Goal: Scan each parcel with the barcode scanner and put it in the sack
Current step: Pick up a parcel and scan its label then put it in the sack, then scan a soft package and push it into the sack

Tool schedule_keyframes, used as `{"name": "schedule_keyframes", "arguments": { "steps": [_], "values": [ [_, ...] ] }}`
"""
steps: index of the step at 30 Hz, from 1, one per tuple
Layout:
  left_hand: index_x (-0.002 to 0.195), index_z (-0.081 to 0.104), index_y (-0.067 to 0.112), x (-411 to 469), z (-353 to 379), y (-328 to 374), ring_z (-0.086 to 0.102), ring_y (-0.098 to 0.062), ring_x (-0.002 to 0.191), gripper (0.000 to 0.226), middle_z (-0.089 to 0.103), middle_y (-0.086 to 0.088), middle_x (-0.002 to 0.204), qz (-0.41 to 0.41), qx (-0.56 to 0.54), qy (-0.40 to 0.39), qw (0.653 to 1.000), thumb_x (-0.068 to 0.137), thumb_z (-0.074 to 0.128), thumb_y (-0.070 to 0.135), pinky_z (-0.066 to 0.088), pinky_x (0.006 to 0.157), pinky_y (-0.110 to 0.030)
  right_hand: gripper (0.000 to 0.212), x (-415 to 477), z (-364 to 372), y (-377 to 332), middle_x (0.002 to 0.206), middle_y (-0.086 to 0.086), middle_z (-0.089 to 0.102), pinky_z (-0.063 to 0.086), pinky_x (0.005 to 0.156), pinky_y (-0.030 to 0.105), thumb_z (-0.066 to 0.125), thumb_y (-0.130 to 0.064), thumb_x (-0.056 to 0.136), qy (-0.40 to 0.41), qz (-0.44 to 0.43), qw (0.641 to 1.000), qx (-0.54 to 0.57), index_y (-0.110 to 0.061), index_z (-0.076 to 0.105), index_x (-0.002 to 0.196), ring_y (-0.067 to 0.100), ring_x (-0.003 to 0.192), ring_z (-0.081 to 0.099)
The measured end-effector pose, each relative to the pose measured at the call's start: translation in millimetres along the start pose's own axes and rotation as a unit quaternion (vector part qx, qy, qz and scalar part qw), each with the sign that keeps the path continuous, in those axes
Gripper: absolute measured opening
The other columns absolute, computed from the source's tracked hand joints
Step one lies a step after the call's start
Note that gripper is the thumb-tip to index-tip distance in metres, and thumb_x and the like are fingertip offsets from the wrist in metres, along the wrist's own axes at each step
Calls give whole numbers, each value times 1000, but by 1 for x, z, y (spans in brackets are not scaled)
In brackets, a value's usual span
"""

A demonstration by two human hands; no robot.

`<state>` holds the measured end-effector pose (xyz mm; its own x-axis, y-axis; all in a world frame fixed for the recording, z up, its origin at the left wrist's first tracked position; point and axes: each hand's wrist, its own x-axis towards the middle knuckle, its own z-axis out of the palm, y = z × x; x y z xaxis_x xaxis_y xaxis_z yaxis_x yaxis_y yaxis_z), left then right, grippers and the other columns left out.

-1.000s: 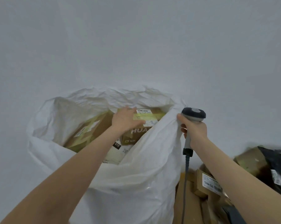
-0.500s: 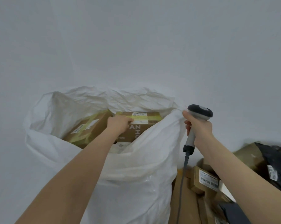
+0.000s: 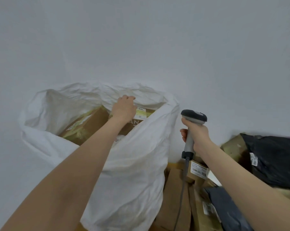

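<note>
Inside the open mouth of the white sack (image 3: 137, 164), the left hand (image 3: 124, 109) reaches over a brown cardboard parcel (image 3: 141, 116) with a pale yellow-green label and dark printed letters on its side; the fingers are curled at the far wall of the sack, and whether they pinch the fabric cannot be told. A second brown box (image 3: 86, 125) with yellowish tape lies beside it in the sack. To the right of the sack, the right hand (image 3: 197, 134) is closed around the grey handle of the barcode scanner (image 3: 193, 117), its dark head upward and its cable hanging down. Below lie more cardboard parcels (image 3: 197, 170) and a black plastic mailer (image 3: 277, 157).
</note>
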<state>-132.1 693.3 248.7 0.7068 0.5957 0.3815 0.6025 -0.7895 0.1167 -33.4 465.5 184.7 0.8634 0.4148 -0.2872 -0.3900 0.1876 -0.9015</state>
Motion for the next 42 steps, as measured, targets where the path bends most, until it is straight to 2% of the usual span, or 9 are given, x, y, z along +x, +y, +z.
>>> {"name": "schedule_keyframes", "arguments": {
  "steps": [7,15,19,25,30,34,36,39,42],
  "values": [
    [139,44,15,-66,8,137,40,-27,128,44,45,-10,137,52,-50,37,997,96,49,25,40,97,-40,27,-30,-92,0,50,4,62,47,46,24,76,-32,81,-34,21,999,-18,-12,60,91,13,41,53],
    [140,42,14,-153,111,266,42,-27,127,45,44,-10,139,73,-80,-111,988,96,50,24,40,102,-40,21,-45,-229,27,51,6,57,40,38,20,74,-23,85,26,79,996,-29,-7,62,89,12,37,46],
    [136,44,11,-189,171,287,50,-31,120,53,50,-13,135,-1,-144,-219,965,90,59,33,47,96,-42,17,-40,-284,44,54,7,57,42,44,25,73,-18,86,92,111,988,-54,-5,63,85,15,44,50],
    [149,22,3,-247,241,269,41,-33,135,94,37,-15,150,-357,-460,-316,749,80,77,33,42,102,-40,14,-32,-334,71,53,6,58,42,45,26,72,-16,86,151,135,978,-54,-6,63,81,13,42,49],
    [124,53,-1,-246,243,263,62,-32,106,57,62,-18,125,-414,-541,-291,672,78,80,19,55,82,-42,14,-29,-340,75,54,5,58,43,42,25,72,-17,86,155,137,978,-25,-6,63,83,11,39,49],
    [108,67,14,-211,195,263,69,-25,90,30,72,-8,105,-318,-635,-226,667,79,78,16,59,66,-36,19,-31,-329,62,57,4,59,46,45,24,76,-23,84,140,105,984,29,-7,65,83,11,44,51],
    [99,68,19,-189,164,264,68,-20,90,19,72,0,97,-219,-629,-162,728,81,76,17,58,72,-30,22,-33,-318,52,60,5,62,47,46,22,78,-25,83,126,71,987,69,-7,66,88,11,48,55],
    [78,58,22,-176,122,272,55,-5,74,20,57,12,76,37,-474,-31,879,81,74,8,44,66,-11,35,-35,-299,36,76,10,70,55,55,25,78,-32,81,104,39,985,128,-5,67,100,17,63,66],
    [75,67,10,-191,108,281,53,-16,74,15,57,0,78,317,-297,49,899,71,75,-2,45,63,-26,43,-35,-283,22,96,13,74,61,66,34,79,-35,79,77,51,983,158,-6,66,106,25,82,72]
  ]
}}
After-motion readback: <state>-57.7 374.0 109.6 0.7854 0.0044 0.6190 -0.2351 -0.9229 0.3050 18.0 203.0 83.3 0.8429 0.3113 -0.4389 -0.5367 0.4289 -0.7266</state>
